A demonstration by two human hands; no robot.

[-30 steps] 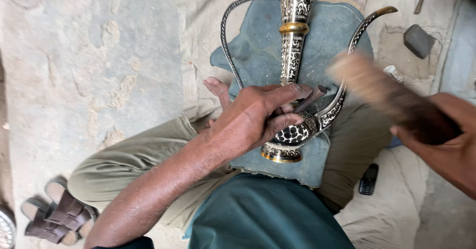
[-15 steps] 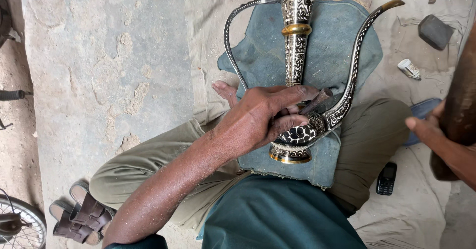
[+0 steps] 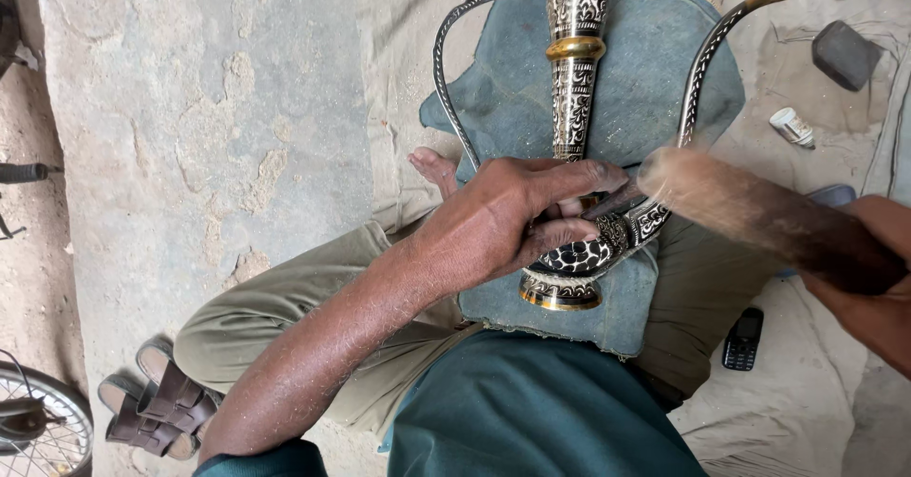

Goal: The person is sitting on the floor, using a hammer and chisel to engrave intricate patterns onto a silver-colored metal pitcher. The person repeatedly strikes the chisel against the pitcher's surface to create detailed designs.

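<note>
Left hand lies palm down over the round belly of an ornate metal ewer, fingers spread forward and curled across its black-and-silver inlaid body, pinning a thin metal tool (a punch or chisel, hard to tell) between fingertips and vessel. The ewer lies on its side on a grey-blue cloth pad across the person's lap. Its tall neck with a brass band runs away beyond the fingers; the brass-rimmed foot sits just under the heel of the hand. The curved handle arcs off to the hand's left, the long spout to its right.

Right hand is closed round the dark handle of a wooden mallet, motion-blurred, its pale head just beside the left fingertips, over the ewer's belly.

Beyond the right hand: a small white container and a dark block on the ground sheet. Below it, a black mobile phone. Far left of the left forearm, brown sandals on stone paving.
</note>
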